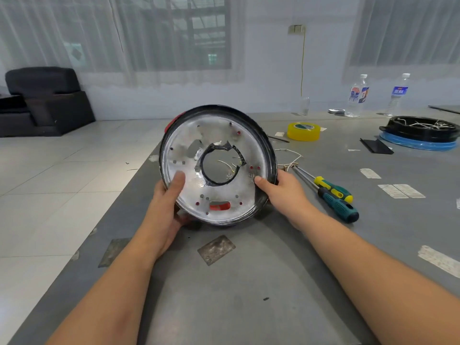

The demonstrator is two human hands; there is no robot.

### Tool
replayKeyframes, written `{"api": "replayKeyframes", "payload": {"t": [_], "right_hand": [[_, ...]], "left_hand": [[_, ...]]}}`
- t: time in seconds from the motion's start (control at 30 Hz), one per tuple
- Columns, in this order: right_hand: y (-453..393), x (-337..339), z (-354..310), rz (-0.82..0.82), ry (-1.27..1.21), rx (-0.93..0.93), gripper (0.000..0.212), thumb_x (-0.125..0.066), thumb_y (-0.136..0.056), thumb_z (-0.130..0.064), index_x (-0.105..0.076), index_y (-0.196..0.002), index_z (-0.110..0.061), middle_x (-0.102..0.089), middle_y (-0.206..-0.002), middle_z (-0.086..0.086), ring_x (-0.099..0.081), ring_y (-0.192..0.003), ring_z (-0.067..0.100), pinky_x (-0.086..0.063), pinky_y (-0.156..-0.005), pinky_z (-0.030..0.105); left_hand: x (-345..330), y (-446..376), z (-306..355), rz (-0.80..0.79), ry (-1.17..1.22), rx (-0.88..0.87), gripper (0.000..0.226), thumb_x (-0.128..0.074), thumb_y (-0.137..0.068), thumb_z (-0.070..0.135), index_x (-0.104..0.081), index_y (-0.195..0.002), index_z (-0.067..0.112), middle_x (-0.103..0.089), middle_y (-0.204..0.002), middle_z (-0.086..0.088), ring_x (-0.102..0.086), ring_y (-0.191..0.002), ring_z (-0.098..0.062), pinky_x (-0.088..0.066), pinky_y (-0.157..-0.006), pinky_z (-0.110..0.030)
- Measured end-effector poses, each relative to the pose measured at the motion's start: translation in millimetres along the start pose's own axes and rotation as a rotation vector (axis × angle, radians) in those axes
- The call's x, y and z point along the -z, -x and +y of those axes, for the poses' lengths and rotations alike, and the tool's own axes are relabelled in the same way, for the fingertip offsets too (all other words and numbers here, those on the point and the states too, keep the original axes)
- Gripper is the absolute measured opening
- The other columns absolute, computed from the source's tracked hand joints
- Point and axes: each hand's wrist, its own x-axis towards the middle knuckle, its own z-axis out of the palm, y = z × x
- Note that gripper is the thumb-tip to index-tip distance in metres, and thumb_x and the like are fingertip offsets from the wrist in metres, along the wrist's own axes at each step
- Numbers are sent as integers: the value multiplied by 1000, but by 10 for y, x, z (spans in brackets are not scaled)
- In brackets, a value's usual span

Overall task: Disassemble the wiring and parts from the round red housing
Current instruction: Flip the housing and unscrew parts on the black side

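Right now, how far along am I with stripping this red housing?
Partly done. Some loose white wire already lies on the table by the screwdrivers. Your left hand and right hand hold the housing tilted up. Left: thin wires show through its centre hole.

near counter [249,295]: bare grey surface between the forearms, open to a hand
right of housing [218,165]: two screwdrivers [333,195] and loose wire [290,160] lie in the way
far right: tape roll [303,131], black tray [420,133], bottles [357,95] crowd the back
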Motion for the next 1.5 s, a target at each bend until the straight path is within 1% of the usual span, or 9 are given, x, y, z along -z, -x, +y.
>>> {"api": "replayKeyframes", "payload": {"t": [0.1, 0.27, 0.43, 0.63, 0.93, 1.1, 1.27, 1.37, 1.5], "right_hand": [[-10, 15, 65, -25, -100, -91, 5, -68, -93, -33, -73, -94, -32, -78, -104, -5, -71, -103, 22, -55, -97, 50], [-19, 13, 94, 19, -324, -262, 16, -59, -99, -21, -74, -102, -23, -79, -102, 0, -73, -102, 27, -56, -97, 55], [25, 93, 11, 102, -507, -371, 19, -53, -103, -12, -71, -108, -19, -80, -97, 3, -76, -94, 26, -61, -89, 48], [221, 256, -53, 164, -713, -364, 23, -50, -103, -5, -71, -109, -13, -79, -98, 8, -74, -97, 31, -59, -89, 48], [321, 363, -91, 220, -943, -491, 27, -57, -101, -13, -69, -124, -8, -76, -115, 9, -71, -110, 29, -53, -104, 46], [394, 413, -161, 244, -1023, -528, 29, -59, -100, -16, -70, -126, -10, -77, -113, 6, -75, -100, 23, -61, -81, 34], [428, 403, -185, 217, -955, -527, 26, -57, -101, -19, -71, -122, -11, -78, -111, 6, -75, -102, 26, -59, -91, 39], [446, 390, -171, 185, -903, -490, 26, -57, -101, -17, -71, -122, -12, -77, -112, 7, -73, -106, 28, -58, -95, 44], [453, 369, -163, 144, -787, -422, 31, -57, -98, -4, -65, -126, -11, -76, -113, 11, -72, -106, 33, -56, -97, 55]], "left_hand": [[-20, 33, 31, -55, 138, 42, 66, -53, -87, 74, -63, -120, 17, -64, -89, -4, -67, -81, -20, -63, -68, -37], [8, 26, 51, -9, 92, 94, 56, -50, -103, 59, -54, -138, 15, -68, -119, -11, -68, -91, -24, -58, -58, -34], [69, 42, 88, 107, 80, 19, 35, -60, -101, 52, -46, -115, 23, -53, -75, 0, -57, -61, -16, -40, -51, -28], [27, 105, 270, 211, 12, -7, 38, -68, -98, 54, -60, -114, 19, -49, -73, -2, -52, -52, -12, -42, -50, -28], [193, 617, 986, 139, -630, -311, 31, -77, -79, 72, -63, -105, 64, -77, -89, 21, -71, -72, -1, -51, -56, -14], [291, 798, 1011, 98, -1021, -440, 50, -87, -82, 47, -58, -115, 71, -68, -103, 35, -63, -95, 16, -46, -77, -15], [364, 919, 733, -90, -1559, -459, 57, -87, -81, 42, -67, -134, 35, -70, -113, 5, -63, -106, -25, -51, -92, -42], [450, 993, 544, -105, -1797, -380, 56, -78, -88, 49, -58, -140, 43, -65, -123, 9, -53, -122, -23, -44, -102, -40], [581, 1029, 458, -101, -1720, -246, 49, -67, -96, 54, -57, -143, 42, -60, -133, 9, -44, -132, -22, -39, -111, -39]]}}
